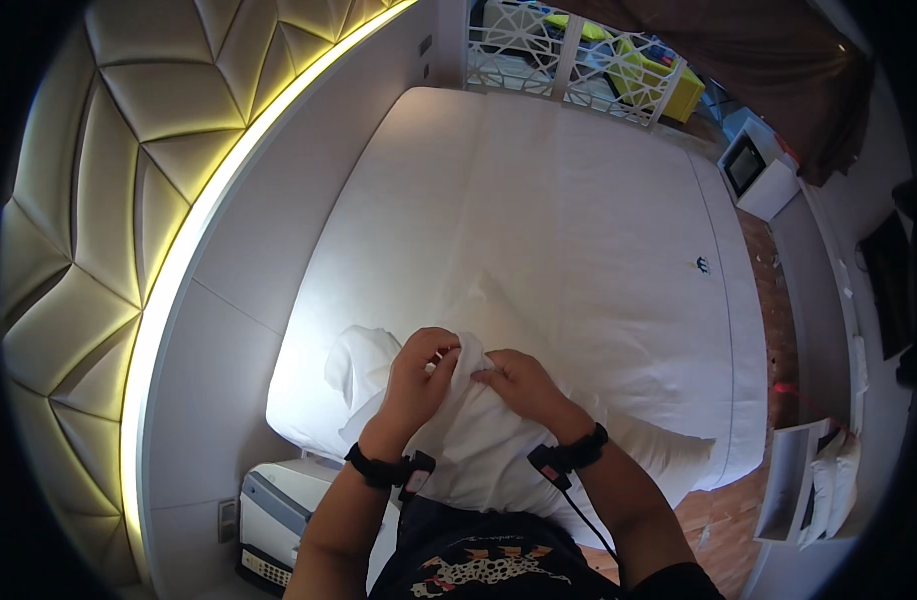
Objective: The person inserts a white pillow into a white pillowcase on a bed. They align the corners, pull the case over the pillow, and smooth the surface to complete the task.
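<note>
Close to my body, my left hand (418, 378) and my right hand (524, 384) pinch the upper edge of a bunched white linen cloth (475, 445). Between them a short stretch of the edge is gathered up. Loose folds drape down toward my shirt, and a puffed part lies to the left of my left hand. Whether the cloth is a pillowcase or another cover I cannot tell. Beneath it spreads a large bed (608, 220) with a smooth white covering. A white pillow (663, 452) lies at the bed's near right edge, partly behind my right forearm.
A lit, padded wall panel (98, 200) curves along the left. By the bed's near left corner stands a white and grey cabinet-like unit (268, 510). A white lattice screen (568, 60) closes the far end. At right are a shelf with cushions (828, 480) and a wall-mounted screen (886, 285).
</note>
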Action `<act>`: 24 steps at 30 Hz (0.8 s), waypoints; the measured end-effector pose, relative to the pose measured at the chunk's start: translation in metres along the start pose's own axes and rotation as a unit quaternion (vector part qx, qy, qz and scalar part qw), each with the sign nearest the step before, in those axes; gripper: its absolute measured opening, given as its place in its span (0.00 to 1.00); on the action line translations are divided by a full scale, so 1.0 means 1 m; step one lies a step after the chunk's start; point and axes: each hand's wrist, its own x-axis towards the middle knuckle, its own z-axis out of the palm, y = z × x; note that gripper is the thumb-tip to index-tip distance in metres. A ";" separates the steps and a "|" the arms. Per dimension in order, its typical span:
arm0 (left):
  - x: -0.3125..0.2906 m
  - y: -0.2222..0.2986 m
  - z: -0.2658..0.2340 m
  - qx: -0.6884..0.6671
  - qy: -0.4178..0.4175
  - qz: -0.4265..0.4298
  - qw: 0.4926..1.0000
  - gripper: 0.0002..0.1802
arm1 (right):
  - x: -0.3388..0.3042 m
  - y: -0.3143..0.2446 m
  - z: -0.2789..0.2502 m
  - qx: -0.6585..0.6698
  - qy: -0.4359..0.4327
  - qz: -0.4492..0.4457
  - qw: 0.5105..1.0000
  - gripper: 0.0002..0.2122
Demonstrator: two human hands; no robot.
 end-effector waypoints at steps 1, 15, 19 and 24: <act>0.001 0.002 -0.002 0.022 -0.031 -0.006 0.999 0.10 | 0.000 -0.002 -0.001 -0.015 -0.010 -0.005 1.000 0.12; 0.001 0.004 -0.007 -0.082 -0.107 -0.199 0.971 0.13 | -0.009 -0.001 0.001 -0.147 0.012 -0.142 0.979 0.21; -0.004 0.001 -0.010 -0.014 -0.059 -0.191 0.980 0.12 | -0.010 0.001 0.002 -0.148 0.013 -0.040 0.988 0.22; -0.010 -0.003 -0.005 0.066 0.001 -0.134 0.989 0.09 | -0.010 0.015 0.013 -0.095 0.074 -0.094 0.988 0.19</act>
